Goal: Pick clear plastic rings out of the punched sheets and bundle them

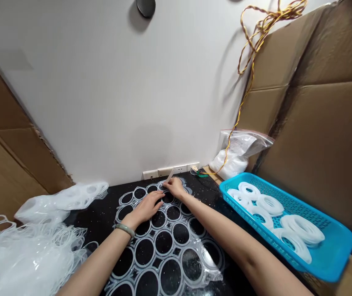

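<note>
A translucent sheet of joined silicone-like rings [164, 257] lies flat on the black tabletop, with dark round openings. My left hand [146, 209], a bangle [125, 229] on its wrist, rests on the upper part of the sheet, fingers stretched out. At the sheet's far edge, my right hand [175, 188] is closed around a thin, pale, flat tool [170, 176] that points up and to the right. Its lower end is hidden by my fingers, so its exact kind does not show.
On the right stands a blue plastic basket [333, 259] holding several bundles of white rings [302, 229]. Stripped scrap [30, 259] piles up at left. A plastic bag [234, 154], wall sockets [169, 170], a yellow cord [240, 105] and cardboard [327, 135] border the table.
</note>
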`<state>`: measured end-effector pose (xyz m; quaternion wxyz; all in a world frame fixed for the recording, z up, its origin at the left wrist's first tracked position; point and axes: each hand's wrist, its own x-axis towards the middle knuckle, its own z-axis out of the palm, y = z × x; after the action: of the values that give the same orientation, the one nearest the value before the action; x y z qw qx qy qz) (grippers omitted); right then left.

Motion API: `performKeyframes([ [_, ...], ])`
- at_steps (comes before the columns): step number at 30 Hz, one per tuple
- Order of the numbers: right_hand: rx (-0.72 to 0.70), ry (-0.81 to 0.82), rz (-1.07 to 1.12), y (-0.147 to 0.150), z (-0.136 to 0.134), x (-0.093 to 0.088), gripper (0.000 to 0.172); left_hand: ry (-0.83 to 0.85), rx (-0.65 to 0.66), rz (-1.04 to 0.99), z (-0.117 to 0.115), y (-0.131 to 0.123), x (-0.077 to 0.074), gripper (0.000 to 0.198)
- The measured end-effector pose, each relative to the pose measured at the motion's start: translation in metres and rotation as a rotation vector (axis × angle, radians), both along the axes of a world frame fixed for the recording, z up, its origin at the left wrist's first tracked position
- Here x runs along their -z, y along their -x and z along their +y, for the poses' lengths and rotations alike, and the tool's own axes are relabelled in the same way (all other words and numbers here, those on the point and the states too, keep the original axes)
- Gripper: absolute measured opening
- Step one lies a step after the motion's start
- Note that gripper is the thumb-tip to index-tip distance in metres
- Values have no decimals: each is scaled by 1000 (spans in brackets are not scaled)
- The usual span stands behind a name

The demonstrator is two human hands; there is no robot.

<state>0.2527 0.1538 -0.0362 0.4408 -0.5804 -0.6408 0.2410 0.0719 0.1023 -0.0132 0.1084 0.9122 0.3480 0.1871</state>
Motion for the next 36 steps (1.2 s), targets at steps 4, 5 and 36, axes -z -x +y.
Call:
performKeyframes([
  [4, -64, 46, 63, -6, 6, 9, 19, 10, 7, -2, 3, 2, 7, 34],
  [5, -80, 53, 76, -7, 7, 10, 18, 12, 8, -4, 2, 2, 8, 34],
  [36, -41, -117, -400, -2, -8, -11, 17, -5, -23, -1, -3, -1, 9, 36],
])
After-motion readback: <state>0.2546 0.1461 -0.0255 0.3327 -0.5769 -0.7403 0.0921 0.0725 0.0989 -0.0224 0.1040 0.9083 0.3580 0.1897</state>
